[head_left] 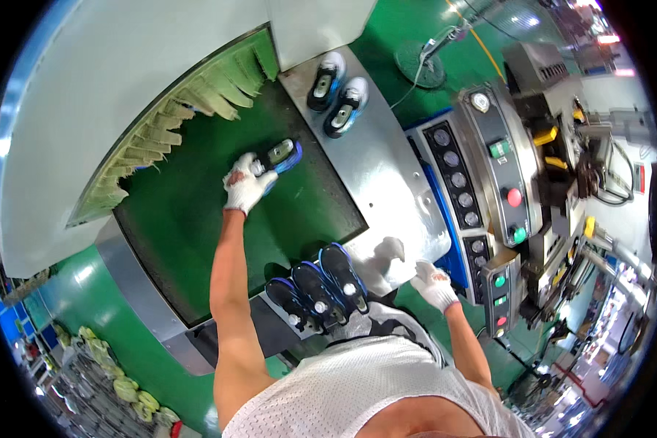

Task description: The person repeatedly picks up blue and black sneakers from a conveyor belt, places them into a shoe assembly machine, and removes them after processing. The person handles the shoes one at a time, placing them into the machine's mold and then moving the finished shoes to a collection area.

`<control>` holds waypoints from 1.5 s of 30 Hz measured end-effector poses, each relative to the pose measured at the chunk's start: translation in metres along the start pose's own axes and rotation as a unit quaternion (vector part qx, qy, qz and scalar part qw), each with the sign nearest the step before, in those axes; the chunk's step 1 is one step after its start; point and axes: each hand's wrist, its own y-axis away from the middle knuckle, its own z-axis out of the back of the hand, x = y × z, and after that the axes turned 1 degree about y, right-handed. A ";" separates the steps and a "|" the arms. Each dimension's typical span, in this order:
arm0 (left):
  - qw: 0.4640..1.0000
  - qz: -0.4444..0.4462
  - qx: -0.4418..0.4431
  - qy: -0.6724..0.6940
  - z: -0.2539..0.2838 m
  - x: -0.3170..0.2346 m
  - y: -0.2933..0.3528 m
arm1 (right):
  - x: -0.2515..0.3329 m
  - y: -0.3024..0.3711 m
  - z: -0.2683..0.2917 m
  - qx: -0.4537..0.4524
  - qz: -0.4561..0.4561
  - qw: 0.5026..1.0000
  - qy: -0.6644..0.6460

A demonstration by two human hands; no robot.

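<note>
My left hand [247,184], in a white knit glove, reaches over a green conveyor belt [223,255]. It is closed on one end of a dark shoe [281,152] with a blue edge and a pale piece inside its opening. My right hand [435,286], gloved alike, hovers by the near right corner of the metal ledge [387,193] with its fingers loosely apart, nothing visible in them. Close to my body, several dark shoes with blue-purple edges, among them a black shoe [341,274], stand side by side at the belt's near end.
Two white, black and blue shoes, one a white-toed shoe [347,107], sit on the ledge's far part. Cut green curtain strips [175,120] hang at the machine's opening. Right of the ledge is a control panel [493,157] with gauges and buttons. A fan base [420,64] stands beyond.
</note>
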 end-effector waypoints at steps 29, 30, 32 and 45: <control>0.759 -0.459 0.411 0.213 -0.431 -0.778 0.381 | -0.224 0.321 0.092 -0.494 0.074 0.371 -0.783; 0.793 -0.472 0.354 0.154 -0.469 -0.791 0.379 | -0.225 0.334 0.098 -0.517 0.074 0.357 -0.775; 0.819 -0.473 0.316 0.076 -0.528 -0.819 0.384 | -0.224 0.358 0.108 -0.526 0.061 0.323 -0.784; 0.866 -0.323 0.379 0.040 -0.486 -0.889 0.390 | -0.253 0.364 0.114 -0.563 -0.176 0.353 -0.726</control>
